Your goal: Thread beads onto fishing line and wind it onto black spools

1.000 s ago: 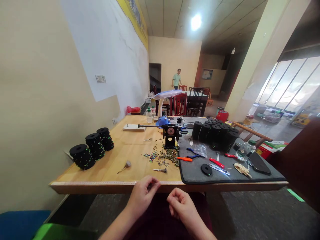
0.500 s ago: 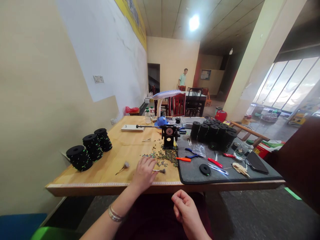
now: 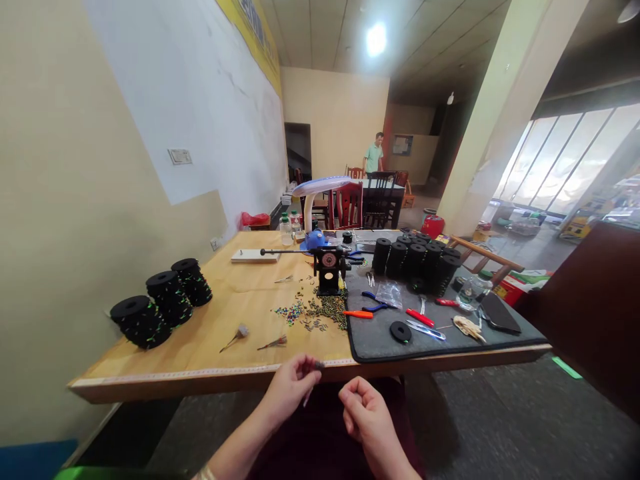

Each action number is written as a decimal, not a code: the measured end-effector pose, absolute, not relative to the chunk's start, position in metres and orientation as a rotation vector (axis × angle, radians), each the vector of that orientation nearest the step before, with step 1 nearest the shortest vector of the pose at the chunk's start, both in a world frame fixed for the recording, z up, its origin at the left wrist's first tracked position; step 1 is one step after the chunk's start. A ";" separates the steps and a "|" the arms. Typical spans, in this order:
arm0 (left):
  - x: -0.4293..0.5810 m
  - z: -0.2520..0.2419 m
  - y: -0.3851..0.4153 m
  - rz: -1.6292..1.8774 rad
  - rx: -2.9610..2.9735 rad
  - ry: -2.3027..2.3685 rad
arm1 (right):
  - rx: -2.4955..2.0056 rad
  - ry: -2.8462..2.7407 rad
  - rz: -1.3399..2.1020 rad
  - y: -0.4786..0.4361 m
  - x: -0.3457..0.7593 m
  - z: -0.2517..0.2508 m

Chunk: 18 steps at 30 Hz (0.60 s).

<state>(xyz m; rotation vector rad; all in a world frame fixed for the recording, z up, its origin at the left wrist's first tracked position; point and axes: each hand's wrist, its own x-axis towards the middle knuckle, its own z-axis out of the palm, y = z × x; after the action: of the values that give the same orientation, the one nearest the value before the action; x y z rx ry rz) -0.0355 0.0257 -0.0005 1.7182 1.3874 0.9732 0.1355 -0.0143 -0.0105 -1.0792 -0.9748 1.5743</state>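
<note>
My left hand (image 3: 295, 383) is closed at the front edge of the table. It pinches a small thin bundle with a dark tufted tip (image 3: 319, 365), and the pale other end pokes out below the fingers. Close by, my right hand (image 3: 364, 407) hangs in front of the table with its fingers curled in; whatever it may hold is hidden. Two similar bundles lie on the wood: one with a grey tuft (image 3: 243, 331) and one with a reddish-brown end (image 3: 280, 341). Behind them are loose colourful beads (image 3: 290, 313) and a pile of small brassy pieces (image 3: 327, 310).
A black hand-cranked counter (image 3: 329, 272) stands mid-table before a lamp (image 3: 315, 239). Black spools (image 3: 141, 321) line the left, more spools (image 3: 415, 259) the right. The grey mat (image 3: 373, 347) bears pliers (image 3: 374, 302), an orange-handled tool (image 3: 359, 314) and tweezers (image 3: 426, 330). A person (image 3: 373, 157) stands far back.
My left hand has lifted the dark-tipped bundle off the table and drawn it back towards my right hand. The right hand stays curled. The view has shifted slightly right.
</note>
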 end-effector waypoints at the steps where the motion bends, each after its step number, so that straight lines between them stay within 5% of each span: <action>1: -0.033 -0.002 0.015 0.983 1.508 1.306 | -1.085 -0.997 1.569 -0.015 0.134 -0.011; 6: -0.020 -0.006 -0.022 1.016 0.956 1.122 | -1.130 -1.102 1.557 -0.016 0.127 -0.015; 18: -0.009 -0.018 -0.033 1.044 1.026 1.109 | -1.142 -1.248 1.462 -0.017 0.125 -0.024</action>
<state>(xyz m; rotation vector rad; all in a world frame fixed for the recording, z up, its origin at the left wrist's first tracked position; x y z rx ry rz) -0.0093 -0.0333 -0.0176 1.0256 1.1092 1.0438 0.1254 -0.0175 -0.0239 -1.1425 -1.2481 1.4624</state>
